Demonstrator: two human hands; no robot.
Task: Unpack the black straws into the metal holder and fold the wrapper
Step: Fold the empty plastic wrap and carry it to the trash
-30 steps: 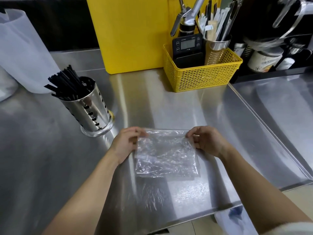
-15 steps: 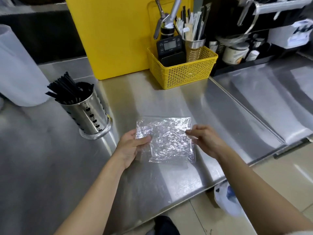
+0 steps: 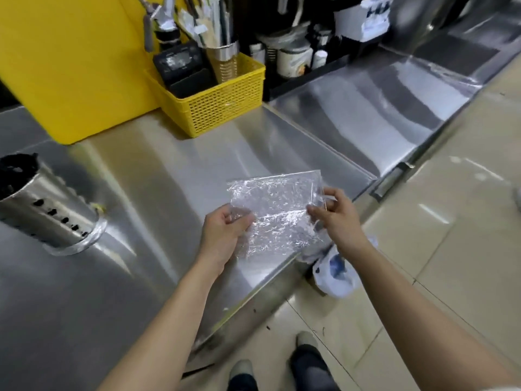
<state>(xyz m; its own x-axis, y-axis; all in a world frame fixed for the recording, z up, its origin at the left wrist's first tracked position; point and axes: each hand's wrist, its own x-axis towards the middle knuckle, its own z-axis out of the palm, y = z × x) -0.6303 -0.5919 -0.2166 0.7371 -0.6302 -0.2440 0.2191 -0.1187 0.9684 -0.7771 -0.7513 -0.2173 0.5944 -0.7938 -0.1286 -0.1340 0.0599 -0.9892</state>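
The clear, crinkled plastic wrapper (image 3: 275, 210) is folded into a flat rectangle and held up above the steel counter's front edge. My left hand (image 3: 224, 235) pinches its lower left corner. My right hand (image 3: 334, 214) pinches its right edge between thumb and fingers. The perforated metal holder (image 3: 48, 213) stands at the far left of the counter, with the black straws (image 3: 15, 170) showing as a dark blurred mass in its mouth.
A yellow mesh basket (image 3: 217, 97) with a black scale and a utensil cup stands at the back, beside a large yellow board (image 3: 70, 60). A white plastic bag (image 3: 337, 273) hangs below the counter edge. A lower steel counter (image 3: 366, 108) extends right. Tiled floor and my shoes lie below.
The wrapper has been lifted off the counter and carried toward the front edge in both hands. My view has swung right and down, pushing the holder to the left border.
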